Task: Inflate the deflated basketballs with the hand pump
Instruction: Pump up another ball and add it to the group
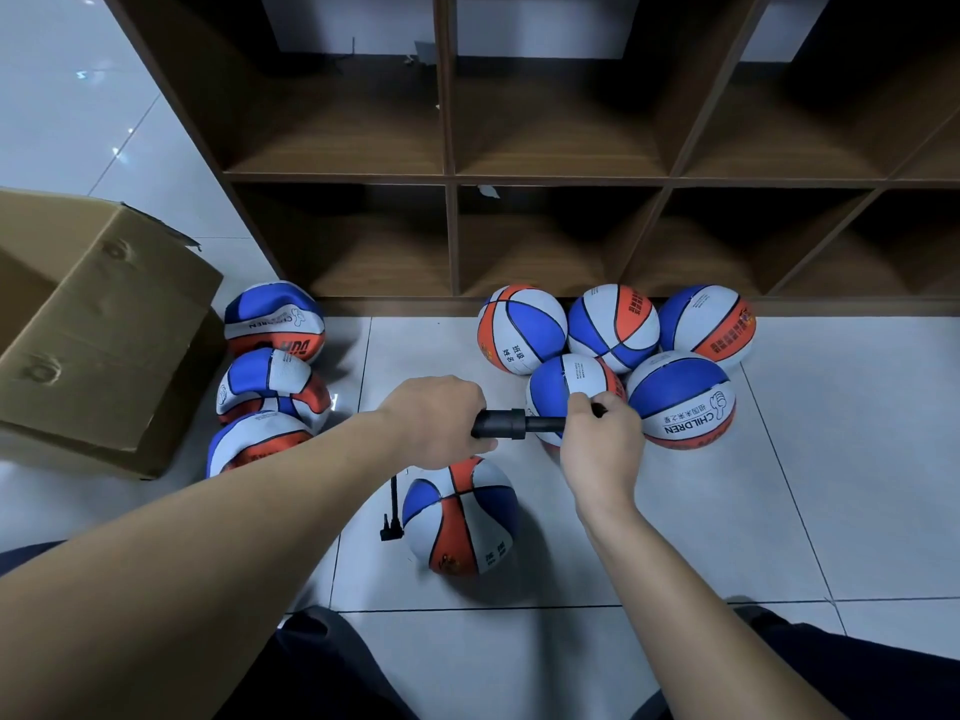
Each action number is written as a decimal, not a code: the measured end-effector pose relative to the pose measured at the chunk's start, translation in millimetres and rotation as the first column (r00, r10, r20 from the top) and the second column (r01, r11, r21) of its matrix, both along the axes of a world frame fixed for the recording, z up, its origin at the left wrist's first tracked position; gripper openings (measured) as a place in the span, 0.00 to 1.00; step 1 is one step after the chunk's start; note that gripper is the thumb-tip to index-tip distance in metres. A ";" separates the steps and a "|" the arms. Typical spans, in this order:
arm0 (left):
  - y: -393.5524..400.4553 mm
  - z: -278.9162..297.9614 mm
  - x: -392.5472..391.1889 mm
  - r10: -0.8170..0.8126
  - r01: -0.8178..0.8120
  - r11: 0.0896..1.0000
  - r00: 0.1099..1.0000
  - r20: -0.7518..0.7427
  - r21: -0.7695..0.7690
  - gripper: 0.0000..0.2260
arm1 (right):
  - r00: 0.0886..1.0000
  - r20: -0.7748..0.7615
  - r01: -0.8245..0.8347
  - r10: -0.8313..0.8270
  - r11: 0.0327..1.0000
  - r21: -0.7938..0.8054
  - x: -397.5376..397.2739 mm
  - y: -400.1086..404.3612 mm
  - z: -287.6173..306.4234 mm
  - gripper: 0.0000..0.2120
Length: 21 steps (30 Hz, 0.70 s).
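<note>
Left hand point(434, 418): fingers curled round the barrel of the black hand pump point(511, 424), held level above the floor.
Right hand point(602, 433): clenched on the pump's handle end.
Hose point(393, 504): hangs down beside a basketball point(460, 517) on the tiles.
Deflated basketballs point(272, 384): stacked left, beside a cardboard box point(98, 324).
Round basketballs point(613, 327): clustered before the wooden shelf point(452, 179).

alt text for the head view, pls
Two hands hold a black hand pump level above a basketball on the tiled floor: left hand, right hand. More balls lie beside a cardboard box and below wooden shelves.
</note>
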<state>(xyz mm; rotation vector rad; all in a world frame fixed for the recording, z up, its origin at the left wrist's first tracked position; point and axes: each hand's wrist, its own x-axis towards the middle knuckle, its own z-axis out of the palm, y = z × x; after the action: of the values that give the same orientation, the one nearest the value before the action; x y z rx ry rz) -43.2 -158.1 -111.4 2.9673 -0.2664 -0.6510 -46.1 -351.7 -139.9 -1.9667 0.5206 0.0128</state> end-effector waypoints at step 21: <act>-8.3 -2.7 -0.1 -0.013 0.013 0.999 1.000 -0.016 -0.049 0.15 | 0.976 -0.039 -0.202 0.212 0.963 0.178 -10.1 18.7 1.9 0.15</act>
<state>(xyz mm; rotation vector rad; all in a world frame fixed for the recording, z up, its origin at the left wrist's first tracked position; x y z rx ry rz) -43.3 -166.4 -114.1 2.9147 -0.2962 -0.6599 -56.2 -333.0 -138.0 -1.8460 0.3362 0.2399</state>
